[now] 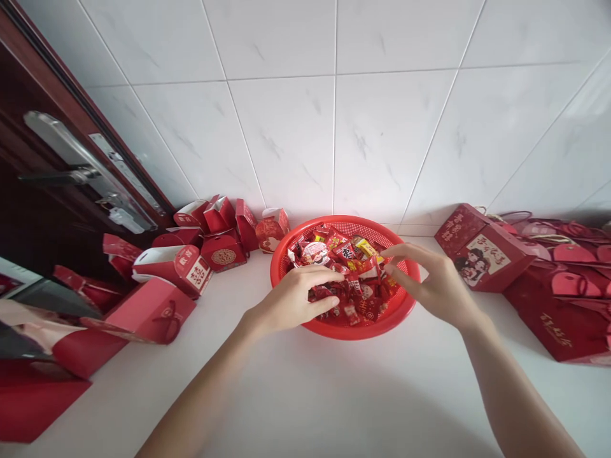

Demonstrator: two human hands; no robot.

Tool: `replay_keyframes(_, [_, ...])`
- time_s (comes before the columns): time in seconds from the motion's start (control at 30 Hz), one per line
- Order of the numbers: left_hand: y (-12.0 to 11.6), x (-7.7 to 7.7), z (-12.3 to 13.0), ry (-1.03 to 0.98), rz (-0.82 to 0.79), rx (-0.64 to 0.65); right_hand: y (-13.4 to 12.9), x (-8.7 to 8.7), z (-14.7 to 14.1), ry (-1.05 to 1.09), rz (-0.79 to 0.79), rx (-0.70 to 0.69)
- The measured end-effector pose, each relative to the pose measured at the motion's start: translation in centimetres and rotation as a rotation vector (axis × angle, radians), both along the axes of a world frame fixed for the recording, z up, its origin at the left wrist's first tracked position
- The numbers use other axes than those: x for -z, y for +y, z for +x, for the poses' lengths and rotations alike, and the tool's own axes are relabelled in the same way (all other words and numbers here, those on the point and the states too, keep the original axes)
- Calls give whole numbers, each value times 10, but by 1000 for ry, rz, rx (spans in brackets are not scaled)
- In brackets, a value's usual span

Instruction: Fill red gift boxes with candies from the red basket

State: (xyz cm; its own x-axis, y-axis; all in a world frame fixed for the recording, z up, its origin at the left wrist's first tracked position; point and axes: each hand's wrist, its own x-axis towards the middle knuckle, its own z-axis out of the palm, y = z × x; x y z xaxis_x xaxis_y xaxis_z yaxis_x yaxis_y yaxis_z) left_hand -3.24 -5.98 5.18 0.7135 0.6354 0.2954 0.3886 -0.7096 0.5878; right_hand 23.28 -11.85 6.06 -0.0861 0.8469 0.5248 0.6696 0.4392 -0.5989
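A round red plastic basket (365, 332) stands on a white surface against the tiled wall. Wrapped candies (353, 261), mostly red with some yellow, lie heaped inside it. My left hand (298, 296) reaches over the basket's left front rim, thumb and fingers apart above the candies, holding nothing visible. From the right, my right hand (432, 283) extends over the rim, its thumb and fingers parted near the candies on that side, with nothing seen between them.
Red gift boxes (223, 251) crowd the left side, beside a dark door with a metal handle (86, 175). On the right, a red box with a cartoon couple (482, 248) stands by a large red bag (544, 324). White tiles (286, 140) rise behind.
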Motion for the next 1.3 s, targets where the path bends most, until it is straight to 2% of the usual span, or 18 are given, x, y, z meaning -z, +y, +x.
replay_keyframes(0.1, [8, 3, -3, 45, -2, -12, 5, 1, 14, -7, 5, 126])
replay_keyframes(0.23, [14, 10, -5, 86, -42, -26, 15, 9, 20, 34, -24, 172])
replay_keyframes(0.4, [25, 5, 7, 232, -38, 66, 27, 19, 17, 137, -73, 237])
replay_keyframes(0.5, [38, -5, 33, 325, 28, 148, 31, 23, 14, 232, -76, 225])
replay_keyframes(0.6, [51, -9, 71, 375, 73, 251, 34, 27, 11, 336, -76, 200])
replay_keyframes(0.7, [60, -2, 107, 430, 177, 320, 37, 33, 6, 443, -74, 189])
replay_keyframes(0.8, [62, 9, 124, 484, 288, 333, 43, 40, 1, 551, -100, 210])
replay_keyframes(0.87, [61, 13, 122, 516, 280, 342, 48, 44, 0, 602, -125, 237])
replay_keyframes(0.93, [59, 16, 111, 588, 199, 340, 51, 48, -1, 612, -135, 256])
replay_keyframes(1.03, [54, 14, 90, 720, 70, 261, 52, 51, -1, 566, -137, 259])
replay_keyframes(1.17, [48, 3, 69, 830, -2, 273, 52, 52, -2, 513, -136, 268])
replay_keyframes(1.3, [49, -11, 70, 866, -15, 286, 51, 51, -3, 527, -130, 268])
